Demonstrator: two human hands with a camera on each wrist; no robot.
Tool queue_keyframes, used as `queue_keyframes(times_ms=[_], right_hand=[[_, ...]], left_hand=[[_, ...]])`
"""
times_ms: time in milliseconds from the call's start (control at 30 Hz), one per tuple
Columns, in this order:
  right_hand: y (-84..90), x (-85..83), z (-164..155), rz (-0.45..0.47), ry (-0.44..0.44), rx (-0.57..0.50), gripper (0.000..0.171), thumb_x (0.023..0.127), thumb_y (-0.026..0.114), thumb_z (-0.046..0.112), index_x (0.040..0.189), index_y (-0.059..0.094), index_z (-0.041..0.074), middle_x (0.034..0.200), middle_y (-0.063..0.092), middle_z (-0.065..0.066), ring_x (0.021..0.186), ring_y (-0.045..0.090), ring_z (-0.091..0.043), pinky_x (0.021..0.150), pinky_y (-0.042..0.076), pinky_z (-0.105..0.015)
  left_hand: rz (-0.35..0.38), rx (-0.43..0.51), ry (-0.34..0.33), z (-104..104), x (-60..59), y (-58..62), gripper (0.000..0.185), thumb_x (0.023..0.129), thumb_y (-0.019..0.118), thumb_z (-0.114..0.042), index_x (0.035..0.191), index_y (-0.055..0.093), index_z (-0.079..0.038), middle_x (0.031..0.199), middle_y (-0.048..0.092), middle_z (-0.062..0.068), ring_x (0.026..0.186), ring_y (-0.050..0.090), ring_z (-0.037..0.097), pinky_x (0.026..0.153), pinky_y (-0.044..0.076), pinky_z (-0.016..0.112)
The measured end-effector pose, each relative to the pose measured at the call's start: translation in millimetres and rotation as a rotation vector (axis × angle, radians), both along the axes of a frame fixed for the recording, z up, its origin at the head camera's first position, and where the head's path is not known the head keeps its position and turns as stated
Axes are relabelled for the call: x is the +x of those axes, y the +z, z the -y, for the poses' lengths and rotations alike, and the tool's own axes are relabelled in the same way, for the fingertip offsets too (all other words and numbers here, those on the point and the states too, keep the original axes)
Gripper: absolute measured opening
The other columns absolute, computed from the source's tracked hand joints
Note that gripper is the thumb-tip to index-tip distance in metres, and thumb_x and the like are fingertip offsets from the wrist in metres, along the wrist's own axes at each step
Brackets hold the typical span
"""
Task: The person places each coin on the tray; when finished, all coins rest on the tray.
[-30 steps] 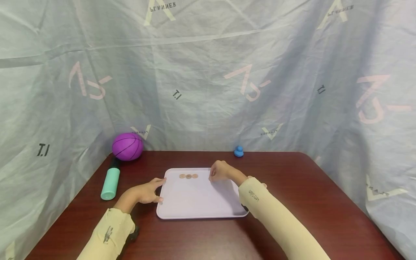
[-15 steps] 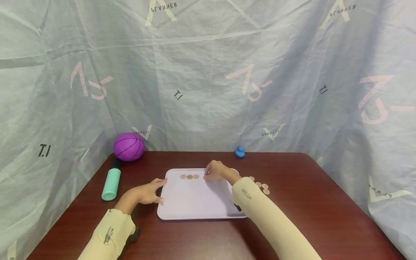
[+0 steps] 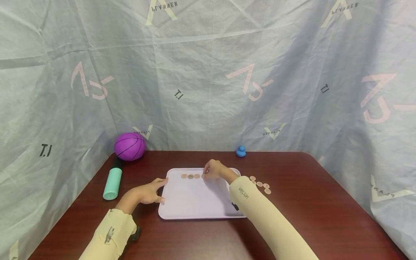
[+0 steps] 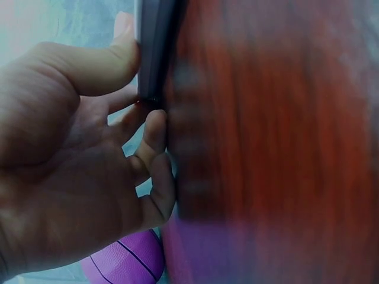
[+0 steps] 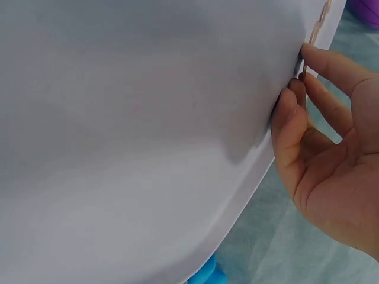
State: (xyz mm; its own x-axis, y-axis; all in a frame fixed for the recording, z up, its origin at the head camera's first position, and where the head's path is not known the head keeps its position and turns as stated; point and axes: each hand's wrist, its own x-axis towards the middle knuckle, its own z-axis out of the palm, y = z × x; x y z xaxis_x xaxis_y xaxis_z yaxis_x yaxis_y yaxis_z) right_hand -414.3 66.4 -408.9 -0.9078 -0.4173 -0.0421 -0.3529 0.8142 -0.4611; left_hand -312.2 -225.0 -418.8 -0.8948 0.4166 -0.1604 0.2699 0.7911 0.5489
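A white tray (image 3: 195, 202) lies on the table. Near its far edge, three copper-coloured coins (image 3: 190, 176) form a row. Just right of the row, my right hand (image 3: 213, 169) pinches another coin (image 5: 304, 72) between thumb and fingertip, low over the tray surface; the right wrist view shows it edge-on. My left hand (image 3: 147, 192) holds the tray's left rim, thumb and index finger on the edge, while the other fingers curl down by the table in the left wrist view. Several loose coins (image 3: 259, 184) lie on the table right of the tray, near the right sleeve.
A purple ball (image 3: 129, 146) sits at the far left corner. In front of it lies a mint-green bottle (image 3: 112, 183) with a black top. A small blue rubber duck (image 3: 241, 151) stands at the table's far edge. Grey cloth (image 3: 208, 72) hangs behind and beside the table.
My right hand has moved left with the coin, up to the right end of the row. More of the loose coins show beside the sleeve. The left hand keeps its place on the tray.
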Motion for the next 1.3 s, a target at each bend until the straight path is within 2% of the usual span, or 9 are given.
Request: queue_keyframes(times_ms=[200,367,600,767,867,967,1100,1300], right_hand=[[-1.8,-1.9,-1.4,0.011,-0.014,-0.009,0.012,0.081,0.081,0.018,0.088,0.074,0.011,0.077,0.065,0.003,0.062,0.060,-0.010,0.057,0.051,-0.023],[-2.8,-2.6,-3.5,-0.016,-0.003,-0.010,0.014,0.080,0.083,0.021,0.084,0.074,0.011,0.075,0.067,0.006,0.064,0.059,-0.008,0.058,0.050,-0.021],[-4.5,-3.8,-4.2,0.001,-0.014,-0.022,0.013,0.081,0.083,0.021,0.080,0.074,0.011,0.072,0.066,0.005,0.057,0.059,-0.008,0.054,0.050,-0.022],[-4.5,-4.3,-8.1,-0.020,-0.007,-0.005,0.014,0.080,0.084,0.024,0.080,0.075,0.013,0.075,0.067,0.006,0.068,0.060,-0.008,0.064,0.051,-0.022],[-1.2,-3.4,-13.9,-0.026,0.002,0.015,0.014,0.080,0.084,0.023,0.085,0.076,0.013,0.082,0.070,0.006,0.078,0.060,-0.009,0.072,0.050,-0.023],[3.9,-0.9,-21.9,0.003,0.005,-0.003,0.016,0.080,0.082,0.019,0.092,0.076,0.010,0.087,0.071,0.002,0.075,0.064,-0.012,0.069,0.054,-0.027],[8.9,2.1,-34.0,0.048,-0.001,-0.055,0.021,0.083,0.079,0.016,0.100,0.075,0.006,0.087,0.070,-0.002,0.063,0.066,-0.017,0.057,0.057,-0.032],[14.3,8.3,-52.5,0.047,-0.020,-0.106,0.025,0.082,0.080,0.016,0.103,0.074,0.003,0.090,0.072,-0.003,0.065,0.066,-0.018,0.054,0.056,-0.032]], left_hand=[[-0.001,-0.002,-0.004,-0.5,-1.4,-0.7,0.085,0.085,0.077,-0.013,0.152,0.030,0.005,0.151,0.032,0.025,0.136,0.037,0.042,0.112,0.029,0.056],[-0.008,-0.004,-0.013,-0.8,-1.5,-0.7,0.085,0.085,0.077,-0.013,0.152,0.029,0.005,0.151,0.032,0.026,0.136,0.037,0.043,0.112,0.029,0.056],[0.005,0.000,-0.005,-1.5,-0.9,-1.5,0.085,0.085,0.077,-0.013,0.153,0.029,0.005,0.151,0.031,0.025,0.136,0.036,0.042,0.112,0.029,0.056],[0.000,-0.010,-0.004,-4.3,0.7,0.4,0.084,0.085,0.077,-0.013,0.153,0.029,0.004,0.152,0.032,0.025,0.136,0.037,0.042,0.112,0.030,0.055],[0.009,-0.011,-0.002,-5.8,2.1,2.3,0.084,0.085,0.076,-0.013,0.153,0.029,0.004,0.152,0.031,0.025,0.137,0.036,0.042,0.112,0.029,0.056],[0.010,-0.009,-0.006,-4.9,2.6,3.3,0.084,0.086,0.076,-0.014,0.153,0.028,0.005,0.151,0.031,0.025,0.137,0.036,0.043,0.112,0.029,0.056],[-0.001,-0.016,-0.009,-1.4,2.4,3.1,0.084,0.086,0.076,-0.013,0.152,0.029,0.006,0.151,0.032,0.026,0.136,0.037,0.042,0.112,0.029,0.055],[-0.003,-0.004,-0.019,0.1,1.3,3.9,0.084,0.085,0.076,-0.012,0.152,0.029,0.007,0.150,0.031,0.027,0.136,0.036,0.044,0.112,0.029,0.056]])
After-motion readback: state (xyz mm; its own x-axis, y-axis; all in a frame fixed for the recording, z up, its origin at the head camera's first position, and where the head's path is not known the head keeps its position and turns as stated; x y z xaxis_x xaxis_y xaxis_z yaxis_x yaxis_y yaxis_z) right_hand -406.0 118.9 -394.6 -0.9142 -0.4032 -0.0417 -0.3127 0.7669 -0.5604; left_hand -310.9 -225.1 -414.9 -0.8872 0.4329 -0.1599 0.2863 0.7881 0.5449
